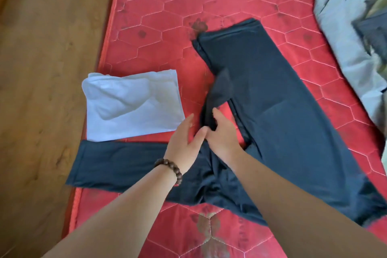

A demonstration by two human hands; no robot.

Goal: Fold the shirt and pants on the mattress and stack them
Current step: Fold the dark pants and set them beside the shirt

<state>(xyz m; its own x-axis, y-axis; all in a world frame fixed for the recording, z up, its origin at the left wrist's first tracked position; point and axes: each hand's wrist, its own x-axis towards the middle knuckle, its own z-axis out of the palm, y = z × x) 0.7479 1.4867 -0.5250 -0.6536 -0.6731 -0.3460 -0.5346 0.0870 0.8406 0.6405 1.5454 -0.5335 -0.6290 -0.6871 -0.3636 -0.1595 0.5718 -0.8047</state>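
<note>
A folded white shirt lies near the left edge of the red mattress. Dark navy pants are spread beside it, one leg running toward the far side, the other stretching left below the shirt. My right hand grips a bunched fold of the pants at the crotch, between the two legs. My left hand, with a wooden bead bracelet on the wrist, lies next to it with straight fingers touching the fabric.
A heap of grey and camouflage clothes lies at the mattress's right side. A brown wooden floor runs along the mattress's left edge. The pants' left leg overhangs that edge.
</note>
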